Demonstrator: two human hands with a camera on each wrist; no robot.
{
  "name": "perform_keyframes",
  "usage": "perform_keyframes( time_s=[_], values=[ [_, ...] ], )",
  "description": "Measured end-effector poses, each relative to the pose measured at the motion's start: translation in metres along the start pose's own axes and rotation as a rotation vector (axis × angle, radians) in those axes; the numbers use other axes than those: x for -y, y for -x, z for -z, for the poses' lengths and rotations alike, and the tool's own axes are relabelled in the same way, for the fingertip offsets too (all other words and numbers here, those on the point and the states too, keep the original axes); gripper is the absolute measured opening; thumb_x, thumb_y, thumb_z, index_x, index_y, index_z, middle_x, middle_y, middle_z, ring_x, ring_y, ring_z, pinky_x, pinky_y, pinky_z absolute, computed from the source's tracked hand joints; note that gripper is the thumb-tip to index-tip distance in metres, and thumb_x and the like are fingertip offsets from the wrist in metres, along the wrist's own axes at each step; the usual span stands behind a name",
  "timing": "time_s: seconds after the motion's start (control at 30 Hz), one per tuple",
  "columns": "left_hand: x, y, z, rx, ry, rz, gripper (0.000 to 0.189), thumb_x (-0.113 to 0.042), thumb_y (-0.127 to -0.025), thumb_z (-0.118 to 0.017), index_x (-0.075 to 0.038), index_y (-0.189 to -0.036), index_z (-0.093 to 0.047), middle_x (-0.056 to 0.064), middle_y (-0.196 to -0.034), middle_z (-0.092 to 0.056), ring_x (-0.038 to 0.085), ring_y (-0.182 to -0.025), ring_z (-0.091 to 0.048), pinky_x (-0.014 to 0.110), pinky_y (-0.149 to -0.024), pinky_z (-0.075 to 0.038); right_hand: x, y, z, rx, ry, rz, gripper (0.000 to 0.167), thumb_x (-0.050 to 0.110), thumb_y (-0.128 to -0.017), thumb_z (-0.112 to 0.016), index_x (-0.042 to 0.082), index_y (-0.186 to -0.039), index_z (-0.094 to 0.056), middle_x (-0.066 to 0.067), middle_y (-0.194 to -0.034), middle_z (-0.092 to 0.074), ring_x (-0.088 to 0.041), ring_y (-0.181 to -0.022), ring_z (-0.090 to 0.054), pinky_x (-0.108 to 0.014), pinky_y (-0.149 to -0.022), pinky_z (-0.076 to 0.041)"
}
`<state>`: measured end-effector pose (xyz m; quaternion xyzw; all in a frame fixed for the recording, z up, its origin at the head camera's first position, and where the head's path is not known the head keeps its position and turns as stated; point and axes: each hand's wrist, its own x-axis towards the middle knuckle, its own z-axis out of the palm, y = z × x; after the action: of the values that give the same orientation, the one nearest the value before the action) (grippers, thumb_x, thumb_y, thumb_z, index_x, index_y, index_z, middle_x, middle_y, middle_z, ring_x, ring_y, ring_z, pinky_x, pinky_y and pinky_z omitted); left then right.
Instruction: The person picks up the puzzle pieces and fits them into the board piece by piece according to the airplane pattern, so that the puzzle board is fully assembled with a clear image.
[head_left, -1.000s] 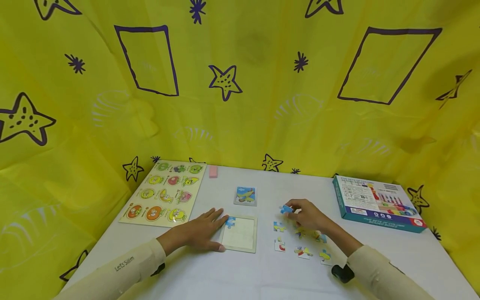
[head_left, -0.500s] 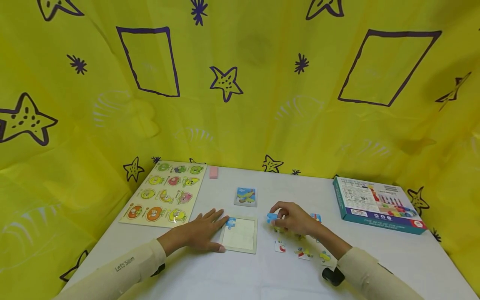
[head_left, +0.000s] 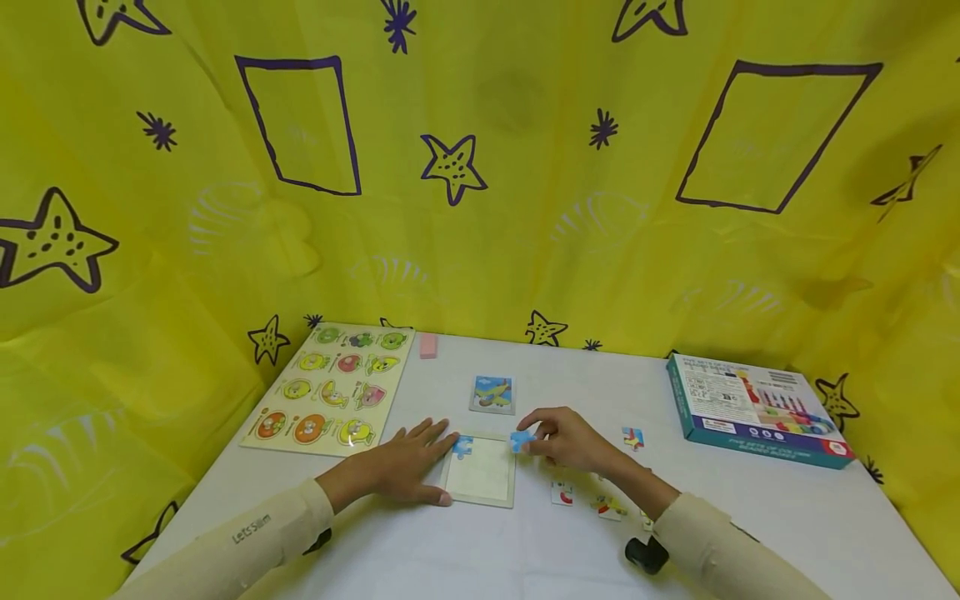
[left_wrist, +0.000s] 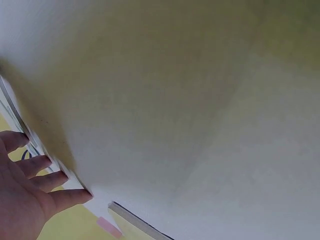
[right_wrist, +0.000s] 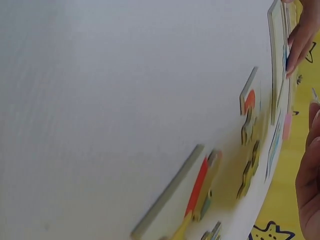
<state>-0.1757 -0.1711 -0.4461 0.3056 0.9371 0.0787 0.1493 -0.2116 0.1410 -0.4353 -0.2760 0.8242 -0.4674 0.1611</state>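
In the head view my left hand point(head_left: 405, 467) lies flat with fingers spread, touching the left edge of a small puzzle tray point(head_left: 480, 482). One blue jigsaw piece point(head_left: 462, 447) sits in the tray's upper left corner. Between thumb and fingertips my right hand point(head_left: 566, 440) pinches another blue jigsaw piece point(head_left: 520, 441), held over the tray's upper right corner. Several loose pieces lie right of the tray, such as a red-and-white piece point(head_left: 562, 493); the right hand and forearm partly hide some. The left wrist view shows the left fingers point(left_wrist: 50, 182) extended.
Above the tray lies a small airplane picture point(head_left: 492, 393). A fruit puzzle board point(head_left: 322, 387) stands at the left, with a pink block point(head_left: 427, 346) near it. A flat teal-edged box point(head_left: 757, 408) is at the right. Yellow patterned cloth point(head_left: 480, 250) hangs behind the table.
My right hand has moved left with the blue jigsaw piece, from above the loose pieces to the tray's upper right corner. The left hand has stayed in place.
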Motion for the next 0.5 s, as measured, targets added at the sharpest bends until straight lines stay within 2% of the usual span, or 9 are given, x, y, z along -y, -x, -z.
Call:
perform_keyframes(
  time_s=[0.2,0.3,0.5],
  values=[
    [0.0,-0.001,0.0,0.006,0.003,0.006,0.096,-0.07,-0.088,-0.06,-0.015,-0.16,-0.028,0.014,-0.167,-0.021,0.04,-0.153,-0.019,0.066,-0.116,-0.027,0.001,-0.008,-0.009,-0.009,0.001,-0.004,0.029,0.007,-0.091,-0.072,-0.005,-0.118,-0.069,-0.021,-0.079,-0.069,-0.02,-0.054,-0.055,-0.021,-0.05,-0.043],
    [0.0,-0.001,-0.001,0.012,0.005,0.009,0.096,-0.07,-0.088,-0.059,-0.015,-0.16,-0.028,0.014,-0.167,-0.021,0.04,-0.153,-0.019,0.066,-0.116,-0.027,0.008,-0.009,-0.014,-0.012,-0.019,-0.036,0.03,0.007,-0.092,-0.071,-0.007,-0.119,-0.069,-0.022,-0.08,-0.07,-0.021,-0.056,-0.055,-0.021,-0.05,-0.041],
    [0.0,-0.001,0.0,0.007,0.005,0.007,0.096,-0.07,-0.088,-0.06,-0.015,-0.159,-0.029,0.015,-0.167,-0.022,0.041,-0.153,-0.02,0.067,-0.115,-0.028,0.009,-0.019,-0.023,-0.025,-0.041,-0.1,0.032,0.01,-0.09,-0.074,-0.004,-0.118,-0.071,-0.016,-0.077,-0.072,-0.015,-0.057,-0.059,-0.024,-0.048,-0.041]
  ],
)
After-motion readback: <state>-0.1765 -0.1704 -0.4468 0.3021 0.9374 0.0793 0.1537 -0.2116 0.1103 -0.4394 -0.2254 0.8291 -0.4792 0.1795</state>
